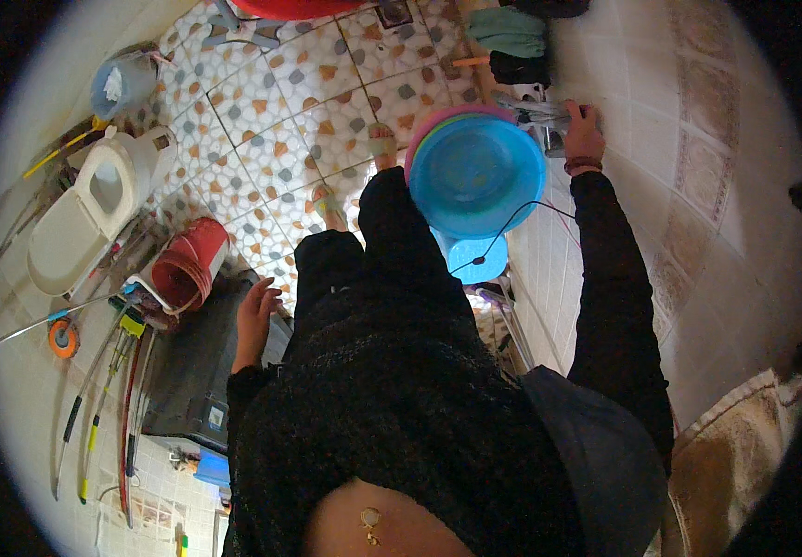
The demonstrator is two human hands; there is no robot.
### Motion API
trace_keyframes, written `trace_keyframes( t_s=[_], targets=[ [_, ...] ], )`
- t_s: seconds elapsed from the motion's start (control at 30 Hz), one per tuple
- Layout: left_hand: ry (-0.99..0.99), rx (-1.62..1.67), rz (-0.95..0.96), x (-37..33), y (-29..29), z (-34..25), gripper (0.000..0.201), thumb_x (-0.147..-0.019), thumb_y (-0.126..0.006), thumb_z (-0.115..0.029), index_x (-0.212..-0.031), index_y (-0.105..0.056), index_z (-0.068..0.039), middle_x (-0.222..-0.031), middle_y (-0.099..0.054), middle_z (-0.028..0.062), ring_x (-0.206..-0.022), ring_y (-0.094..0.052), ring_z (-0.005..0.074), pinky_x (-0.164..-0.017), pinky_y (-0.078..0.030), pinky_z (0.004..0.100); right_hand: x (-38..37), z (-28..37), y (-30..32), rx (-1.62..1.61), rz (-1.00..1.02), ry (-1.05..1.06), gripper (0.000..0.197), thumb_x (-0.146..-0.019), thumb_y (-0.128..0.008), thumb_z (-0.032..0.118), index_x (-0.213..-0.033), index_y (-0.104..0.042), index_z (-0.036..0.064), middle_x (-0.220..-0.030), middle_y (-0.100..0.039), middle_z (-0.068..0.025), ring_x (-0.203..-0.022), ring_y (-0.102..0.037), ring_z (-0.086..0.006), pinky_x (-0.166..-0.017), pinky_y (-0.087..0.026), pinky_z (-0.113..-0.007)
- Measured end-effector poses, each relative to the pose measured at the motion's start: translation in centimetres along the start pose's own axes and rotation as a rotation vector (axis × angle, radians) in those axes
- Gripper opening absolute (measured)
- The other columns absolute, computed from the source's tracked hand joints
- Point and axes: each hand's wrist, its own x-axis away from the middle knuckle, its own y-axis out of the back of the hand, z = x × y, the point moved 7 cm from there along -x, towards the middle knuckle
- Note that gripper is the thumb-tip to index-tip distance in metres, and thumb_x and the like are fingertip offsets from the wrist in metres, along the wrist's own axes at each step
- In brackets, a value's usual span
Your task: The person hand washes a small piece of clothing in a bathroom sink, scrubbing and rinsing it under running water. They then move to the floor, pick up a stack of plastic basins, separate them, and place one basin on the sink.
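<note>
My right hand (584, 136) is stretched out to the tiled wall on the right, its fingers curled beside a cluster of grey hanger-like pieces (533, 111). What lies inside those fingers is too small to make out. Just left of that arm sits a blue basin (478, 174), stacked on green and pink ones whose rims show at its left edge. A thin black cord (510, 223) crosses the basin's near side. My left hand (254, 316) hangs low at my side with its fingers apart, holding nothing, above a dark bin-like box (199, 371).
A toilet (109, 190) with its lid raised stands on the left, a red bucket (199, 251) nearer me. Mop and broom handles (95, 408) lean along the left wall. Dark and green cloths (508, 35) hang at the far right. Pebble-patterned tiles (280, 111) cover the floor.
</note>
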Motion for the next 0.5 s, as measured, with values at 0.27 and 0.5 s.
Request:
trace_keyframes(
  t_s=[0.27, 0.5],
  targets=[
    [-0.016, 0.015, 0.036, 0.1, -0.1, 0.3, 0.030, -0.093, -0.047, -0.017, -0.118, -0.052, -0.001, -0.095, -0.063, 0.0074, -0.082, -0.060, 0.0118, -0.069, -0.046, 0.0227, -0.2, -1.6, -4.5, 0.248, 0.208, -0.010, 0.036, -0.085, -0.048, 0.018, -0.120, -0.048, 0.0231, -0.119, -0.048, -0.0080, -0.099, -0.057, -0.0334, -0.072, -0.052, -0.044],
    [0.015, -0.026, 0.016, 0.3, 0.3, 1.2, 0.029, -0.094, -0.047, -0.017, -0.119, -0.052, -0.005, -0.096, -0.063, 0.0054, -0.081, -0.060, 0.0117, -0.069, -0.046, 0.0237, 0.1, -0.2, -7.1, 0.321, 0.066, 0.003, 0.020, -0.085, -0.052, 0.019, -0.104, -0.052, 0.0135, -0.112, -0.050, -0.0076, -0.097, -0.058, -0.0282, -0.072, -0.053, -0.038]
  ],
)
